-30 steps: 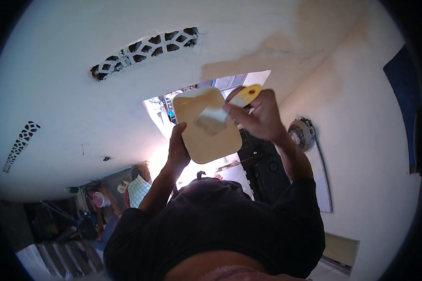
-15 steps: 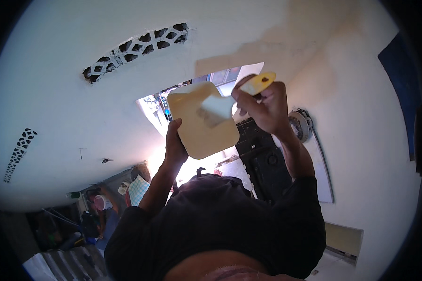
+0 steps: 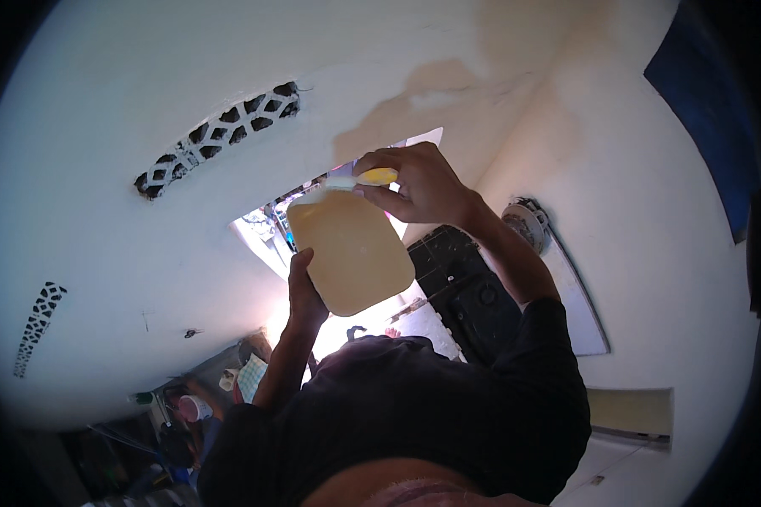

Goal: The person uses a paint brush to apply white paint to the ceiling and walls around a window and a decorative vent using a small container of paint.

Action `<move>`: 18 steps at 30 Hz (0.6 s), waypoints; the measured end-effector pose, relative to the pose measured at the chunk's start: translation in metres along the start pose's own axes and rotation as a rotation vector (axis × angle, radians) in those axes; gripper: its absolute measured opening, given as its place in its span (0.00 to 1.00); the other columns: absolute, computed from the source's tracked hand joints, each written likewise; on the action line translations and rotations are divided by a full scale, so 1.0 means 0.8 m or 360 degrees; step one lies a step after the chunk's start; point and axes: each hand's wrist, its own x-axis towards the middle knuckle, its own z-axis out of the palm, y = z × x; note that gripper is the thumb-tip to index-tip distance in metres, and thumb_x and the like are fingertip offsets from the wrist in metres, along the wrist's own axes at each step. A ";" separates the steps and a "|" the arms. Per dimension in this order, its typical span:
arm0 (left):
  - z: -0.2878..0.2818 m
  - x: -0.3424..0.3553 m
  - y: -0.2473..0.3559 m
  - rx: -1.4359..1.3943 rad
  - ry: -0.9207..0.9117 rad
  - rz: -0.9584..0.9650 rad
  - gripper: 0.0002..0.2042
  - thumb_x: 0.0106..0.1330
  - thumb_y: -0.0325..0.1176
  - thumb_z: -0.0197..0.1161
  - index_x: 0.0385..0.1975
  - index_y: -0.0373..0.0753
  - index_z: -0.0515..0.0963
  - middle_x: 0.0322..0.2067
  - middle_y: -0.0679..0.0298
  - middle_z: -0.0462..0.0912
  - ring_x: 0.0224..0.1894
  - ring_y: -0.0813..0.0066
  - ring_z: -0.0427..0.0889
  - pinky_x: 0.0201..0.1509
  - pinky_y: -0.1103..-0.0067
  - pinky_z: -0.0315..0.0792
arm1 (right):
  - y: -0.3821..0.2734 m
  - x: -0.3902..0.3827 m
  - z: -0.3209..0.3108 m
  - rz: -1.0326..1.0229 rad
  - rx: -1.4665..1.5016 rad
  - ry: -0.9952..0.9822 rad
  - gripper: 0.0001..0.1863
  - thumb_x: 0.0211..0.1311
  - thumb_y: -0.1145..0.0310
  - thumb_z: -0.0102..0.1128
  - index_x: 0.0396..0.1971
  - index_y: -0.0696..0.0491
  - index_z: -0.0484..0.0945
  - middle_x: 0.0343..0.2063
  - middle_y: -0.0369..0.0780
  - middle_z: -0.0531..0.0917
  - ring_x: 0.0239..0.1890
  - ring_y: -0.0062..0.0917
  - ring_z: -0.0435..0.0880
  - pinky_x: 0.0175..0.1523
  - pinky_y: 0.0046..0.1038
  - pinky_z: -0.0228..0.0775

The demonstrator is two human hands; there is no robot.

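1. The left hand (image 3: pixel 306 291) is closed around the left edge of a cream-yellow container (image 3: pixel 359 253), its thumb on the edge and its fingers mostly hidden behind.
2. The right hand (image 3: pixel 423 182) pinches a small tool (image 3: pixel 377 176) by its yellow handle, between thumb and fingers. The tool's pale end lies at the container's far edge; whether the two touch, I cannot tell.
3. The container sits in front of the chest, tilted, with rounded corners. It looks like thin, fairly stiff plastic: probably light, though how much it holds cannot be judged. Smooth walls may slip if wet, so a wrap of fingers beneath and thumb over the left edge seems the sound hold; squeezing one wall alone could flex it.
4. The tool looks light and rigid at the handle. It should steer best held there, clear of the pale end, whose stiffness I cannot tell.
5. Farther out, a pale wall (image 3: pixel 101 177) carries a patterned vent (image 3: pixel 220 139) on the far left. To the right are a black panel (image 3: pixel 473 291) and a blue sheet (image 3: pixel 706 110); a bucket (image 3: pixel 196 409) is near left.
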 end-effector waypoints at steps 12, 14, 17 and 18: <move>-0.014 0.013 0.004 -0.0169 0.0067 -0.0051 0.27 0.68 0.50 0.44 0.56 0.33 0.69 0.48 0.54 0.78 0.50 0.64 0.79 0.55 0.68 0.73 | -0.058 -0.054 0.038 0.0393 0.0996 0.0083 0.07 0.61 0.72 0.65 0.31 0.61 0.82 0.21 0.38 0.84 0.23 0.15 0.83 0.28 0.17 0.74; -0.013 0.012 0.004 -0.0211 -0.0011 -0.0022 0.27 0.67 0.49 0.44 0.56 0.33 0.69 0.48 0.54 0.78 0.49 0.64 0.80 0.54 0.69 0.74 | -0.060 -0.057 0.036 0.0565 0.1119 0.0001 0.07 0.61 0.73 0.64 0.31 0.61 0.81 0.22 0.39 0.84 0.23 0.15 0.83 0.28 0.18 0.75; 0.000 0.011 0.007 -0.0271 0.0123 -0.0070 0.25 0.69 0.48 0.44 0.54 0.32 0.70 0.46 0.55 0.79 0.47 0.66 0.81 0.51 0.71 0.76 | -0.052 -0.055 0.013 0.0569 0.1196 0.0073 0.06 0.61 0.73 0.63 0.32 0.62 0.81 0.23 0.38 0.84 0.23 0.15 0.82 0.29 0.18 0.75; -0.004 0.012 0.005 -0.0268 0.0157 -0.0065 0.25 0.69 0.48 0.44 0.54 0.32 0.70 0.46 0.55 0.79 0.47 0.66 0.81 0.51 0.71 0.76 | -0.047 -0.052 0.005 0.0595 0.1145 0.0091 0.06 0.61 0.75 0.63 0.33 0.62 0.80 0.23 0.38 0.84 0.24 0.15 0.82 0.29 0.18 0.74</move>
